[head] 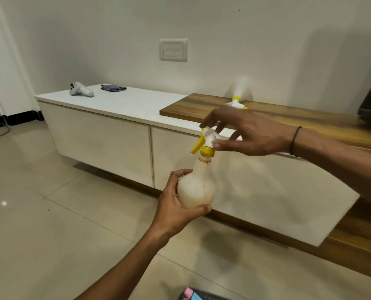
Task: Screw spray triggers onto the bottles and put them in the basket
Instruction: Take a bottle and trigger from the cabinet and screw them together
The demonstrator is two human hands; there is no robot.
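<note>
A round white bottle [196, 191] is being held up in mid-air in front of the cabinet [106, 131], its body being grasped by the left hand [176, 204], with the fingers wrapped around the far side and the thumb pressed under the near side. A spray trigger [207, 144] with a yellow lever and yellow collar is being set on the bottle's neck, tilted a little to the left. It is being pinched at its white head by the thumb and fingertips of the right hand [249, 135], the other fingers being spread loosely. A second bottle [237, 98] is lying blurred on the far wooden shelf [288, 118], behind the right hand. A white controller [80, 89] and a folded grey cloth [113, 87] are lying on the cabinet's far left end.
</note>
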